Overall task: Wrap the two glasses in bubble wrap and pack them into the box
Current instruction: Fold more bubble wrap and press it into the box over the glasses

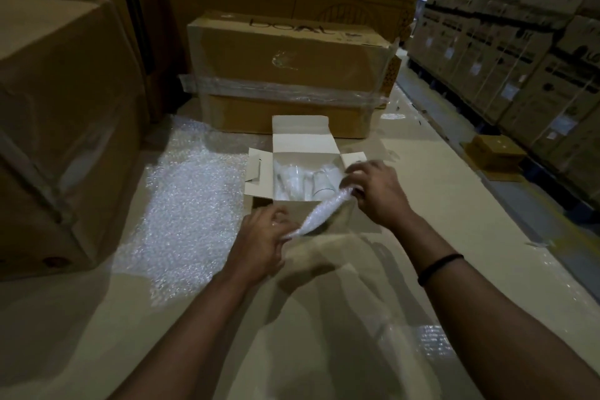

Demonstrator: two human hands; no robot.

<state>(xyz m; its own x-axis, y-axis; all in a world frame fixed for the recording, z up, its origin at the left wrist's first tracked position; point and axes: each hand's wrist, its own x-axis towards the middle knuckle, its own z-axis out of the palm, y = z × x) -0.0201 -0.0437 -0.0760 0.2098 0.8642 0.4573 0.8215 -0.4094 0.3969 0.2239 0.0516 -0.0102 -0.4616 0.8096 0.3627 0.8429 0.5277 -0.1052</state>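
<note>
A small white box (259,172) stands open on the cardboard surface, its flaps spread. Inside it lie clear glasses (319,185) among pale wrapping; how many I cannot tell. A rolled strip of bubble wrap (319,213) stretches across the box's near right corner. My left hand (259,242) grips its lower end just in front of the box. My right hand (373,187) pinches its upper end at the box's right edge.
A wide sheet of bubble wrap (185,214) lies flat to the left of the box. A taped brown carton (292,75) stands right behind it, a big carton (55,127) at the left. Stacked cartons (519,52) line the right, with a small box (495,149) on the floor.
</note>
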